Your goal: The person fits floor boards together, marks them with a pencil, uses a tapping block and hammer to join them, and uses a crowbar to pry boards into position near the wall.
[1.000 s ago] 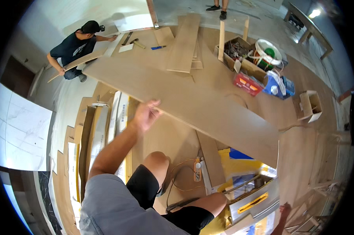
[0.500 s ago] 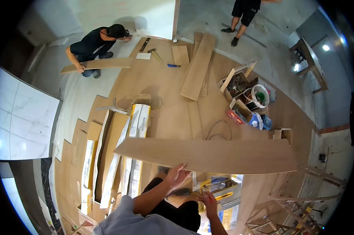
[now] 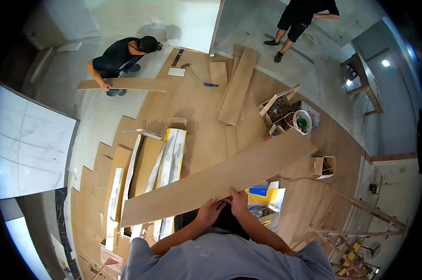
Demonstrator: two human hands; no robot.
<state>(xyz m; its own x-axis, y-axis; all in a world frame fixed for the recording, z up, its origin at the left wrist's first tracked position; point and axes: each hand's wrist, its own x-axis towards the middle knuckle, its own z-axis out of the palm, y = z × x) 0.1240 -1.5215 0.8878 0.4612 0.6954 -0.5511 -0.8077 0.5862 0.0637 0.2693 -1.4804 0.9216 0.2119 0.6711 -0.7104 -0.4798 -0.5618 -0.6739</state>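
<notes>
A long wood-coloured floor plank hangs in front of my body, slanting from near left to far right. My left hand grips its near edge around the middle, fingers out of sight beneath. Close beside it, my right hand is closed on the same edge, thumb on the upper face. Whether the right hand also has something small in it cannot be seen. Under the plank's left part lie opened long cardboard cartons with white and yellow wrapping.
At the far left a crouching person holds another plank; a second person stands at the back. Loose planks, a hammer and a blue-handled tool lie ahead. A wooden toolbox and white bucket stand right.
The plank has swung, its right end going farther away and its left end nearer. My right hand has come up from below, where it held something thin and reddish, onto the plank's edge.
</notes>
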